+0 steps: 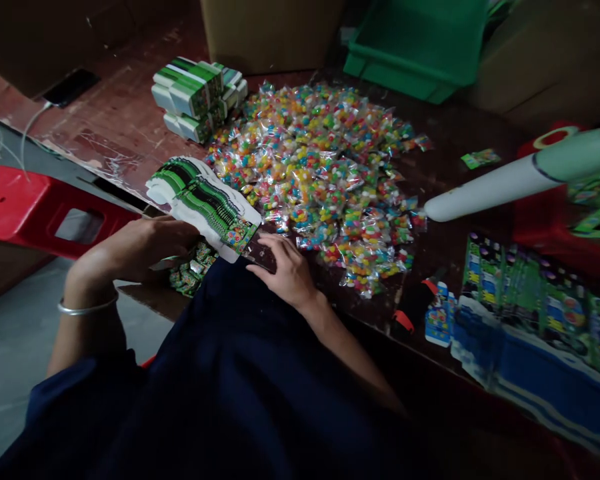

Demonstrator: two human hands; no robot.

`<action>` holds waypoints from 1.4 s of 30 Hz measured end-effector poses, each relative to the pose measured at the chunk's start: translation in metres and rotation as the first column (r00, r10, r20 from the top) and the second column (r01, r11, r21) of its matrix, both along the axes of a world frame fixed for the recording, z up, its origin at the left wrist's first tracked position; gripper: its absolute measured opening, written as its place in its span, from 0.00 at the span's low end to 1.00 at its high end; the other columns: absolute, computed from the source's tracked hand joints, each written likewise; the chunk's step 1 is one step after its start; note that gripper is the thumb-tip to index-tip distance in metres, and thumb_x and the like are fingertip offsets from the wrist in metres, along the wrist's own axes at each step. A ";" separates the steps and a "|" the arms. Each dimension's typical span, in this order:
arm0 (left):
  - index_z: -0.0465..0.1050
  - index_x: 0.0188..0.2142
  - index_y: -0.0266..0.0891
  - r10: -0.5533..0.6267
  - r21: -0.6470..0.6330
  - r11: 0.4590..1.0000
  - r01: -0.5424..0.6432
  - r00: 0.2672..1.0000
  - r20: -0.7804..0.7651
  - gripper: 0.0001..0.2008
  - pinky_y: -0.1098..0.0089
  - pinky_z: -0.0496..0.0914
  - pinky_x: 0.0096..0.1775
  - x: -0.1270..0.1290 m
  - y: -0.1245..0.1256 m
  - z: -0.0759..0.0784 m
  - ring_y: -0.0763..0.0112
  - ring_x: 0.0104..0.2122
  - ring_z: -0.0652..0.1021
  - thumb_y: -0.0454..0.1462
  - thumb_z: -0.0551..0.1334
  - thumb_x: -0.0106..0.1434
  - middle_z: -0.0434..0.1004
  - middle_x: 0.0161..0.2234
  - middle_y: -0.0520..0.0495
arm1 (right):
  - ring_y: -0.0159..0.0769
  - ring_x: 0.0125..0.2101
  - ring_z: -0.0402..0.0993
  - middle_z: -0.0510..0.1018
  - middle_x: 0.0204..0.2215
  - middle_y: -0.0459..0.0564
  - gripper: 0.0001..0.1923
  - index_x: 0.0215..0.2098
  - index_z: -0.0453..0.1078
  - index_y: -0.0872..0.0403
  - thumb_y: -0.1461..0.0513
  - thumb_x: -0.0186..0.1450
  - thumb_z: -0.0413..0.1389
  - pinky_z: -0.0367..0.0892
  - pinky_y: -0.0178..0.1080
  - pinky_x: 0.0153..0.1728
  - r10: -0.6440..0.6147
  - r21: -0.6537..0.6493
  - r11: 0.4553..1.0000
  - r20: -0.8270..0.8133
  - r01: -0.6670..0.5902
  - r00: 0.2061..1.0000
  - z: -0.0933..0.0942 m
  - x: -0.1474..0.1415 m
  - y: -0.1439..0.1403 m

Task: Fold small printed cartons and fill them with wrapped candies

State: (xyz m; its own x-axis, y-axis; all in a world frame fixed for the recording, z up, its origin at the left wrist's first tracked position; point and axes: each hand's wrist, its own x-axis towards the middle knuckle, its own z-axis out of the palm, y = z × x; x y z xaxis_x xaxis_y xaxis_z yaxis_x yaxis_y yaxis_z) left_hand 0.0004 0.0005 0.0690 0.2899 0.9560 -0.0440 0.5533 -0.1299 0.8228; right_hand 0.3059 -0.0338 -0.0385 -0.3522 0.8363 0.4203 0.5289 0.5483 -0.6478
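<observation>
**Two hands at the near edge of a candy-strewn worktop**

The dark brown worktop (130, 127) fills most of the view, running from far left to near right. Across its middle lies a wide heap of small clear candy packets (325, 180) filled with multicoloured sweets. At the near right lies a fanned row of flat printed cartons in blue and green (535, 313), overlapping one another. A green plastic crate (420, 47) stands at the far edge, right of a brown cardboard box (270, 33). Left of the worktop, lower down, is a red plastic stool (35, 207). A white roll (505, 180) reaches in from the right, its tip near the heap's right side. At the far left of the heap sits a stack of folded green-and-white boxes (195, 97).

Near the person, a fanned stack of flat green-and-white cartons (205, 203) lies between the two hands, just left of the heap. The left hand (140, 250) is curled, fingers bent around the near end of this stack; what exactly they pinch cannot be told. A silver bangle (87, 308) circles that wrist. The right hand (285, 267) rests palm down on the worktop with fingers loosely spread, holding nothing, its fingertips just beside the stack's right end. A few small green packets (193, 270) lie under the left hand.
</observation>
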 end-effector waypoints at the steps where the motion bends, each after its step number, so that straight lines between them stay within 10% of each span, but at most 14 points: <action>1: 0.82 0.38 0.43 -0.022 -0.018 1.000 0.021 0.999 -0.039 0.09 0.66 0.76 0.43 0.000 -0.001 0.001 0.61 0.37 0.83 0.36 0.72 0.56 0.86 0.37 0.47 | 0.51 0.58 0.76 0.80 0.55 0.62 0.24 0.57 0.71 0.54 0.55 0.66 0.67 0.74 0.56 0.61 0.024 0.019 1.000 0.053 -0.025 0.998 -0.003 -0.010 0.003; 7: 0.79 0.47 0.34 -0.125 -0.110 0.989 0.101 0.963 -0.239 0.14 0.72 0.71 0.37 0.027 -0.006 0.002 0.69 0.34 0.79 0.43 0.64 0.69 0.85 0.39 0.44 | 0.54 0.59 0.76 0.80 0.55 0.65 0.19 0.51 0.74 0.57 0.55 0.67 0.66 0.76 0.54 0.59 0.008 0.092 0.995 0.299 -0.038 0.954 -0.021 -0.046 0.012; 13: 0.79 0.36 0.34 0.007 -0.388 0.919 0.067 0.983 0.185 0.24 0.69 0.74 0.34 0.049 -0.003 -0.033 0.66 0.31 0.81 0.55 0.64 0.68 0.84 0.33 0.41 | 0.40 0.45 0.86 0.87 0.46 0.54 0.08 0.45 0.78 0.52 0.68 0.71 0.58 0.81 0.42 0.50 -0.100 0.349 0.936 0.120 0.052 0.988 -0.014 -0.016 0.003; 20: 0.79 0.45 0.33 0.350 -0.593 0.735 0.327 0.567 0.746 0.29 0.57 0.79 0.48 0.117 -0.001 -0.084 0.51 0.46 0.85 0.58 0.69 0.62 0.86 0.44 0.34 | 0.39 0.46 0.86 0.88 0.45 0.52 0.16 0.52 0.77 0.51 0.70 0.68 0.63 0.83 0.40 0.48 -0.108 0.554 0.830 0.054 0.060 0.993 0.012 0.010 -0.022; 27: 0.82 0.49 0.36 0.201 -0.468 0.730 0.499 0.498 0.844 0.26 0.60 0.76 0.54 0.133 -0.003 -0.076 0.54 0.49 0.85 0.44 0.80 0.53 0.86 0.48 0.36 | 0.39 0.34 0.83 0.85 0.41 0.52 0.31 0.70 0.63 0.50 0.53 0.71 0.61 0.83 0.42 0.38 -0.062 0.013 0.998 -0.098 0.064 0.993 0.029 0.027 -0.031; 32: 0.84 0.49 0.38 0.053 -0.422 0.743 0.520 0.582 0.812 0.25 0.63 0.77 0.51 0.134 -0.007 -0.070 0.57 0.47 0.85 0.43 0.80 0.53 0.87 0.45 0.39 | 0.32 0.26 0.77 0.80 0.27 0.42 0.25 0.63 0.67 0.48 0.54 0.70 0.62 0.77 0.36 0.31 -0.059 -0.268 0.963 -0.202 0.003 0.978 0.045 0.037 -0.024; 37: 0.84 0.47 0.35 -0.093 -0.444 0.728 0.523 0.716 0.692 0.23 0.68 0.76 0.40 0.137 -0.010 -0.061 0.63 0.36 0.83 0.44 0.78 0.55 0.87 0.37 0.43 | 0.28 0.21 0.73 0.77 0.22 0.39 0.17 0.35 0.69 0.51 0.51 0.63 0.69 0.67 0.31 0.22 -0.008 -0.509 0.846 -0.313 -0.161 0.950 0.053 0.050 -0.019; 42: 0.85 0.39 0.35 0.016 -0.390 0.856 0.340 0.737 0.676 0.20 0.69 0.74 0.39 0.152 -0.015 -0.063 0.65 0.33 0.81 0.49 0.77 0.56 0.85 0.33 0.46 | 0.34 0.29 0.80 0.82 0.30 0.45 0.18 0.43 0.72 0.50 0.51 0.62 0.70 0.74 0.34 0.30 -0.356 -0.392 0.901 -0.417 0.187 0.836 0.046 0.048 -0.022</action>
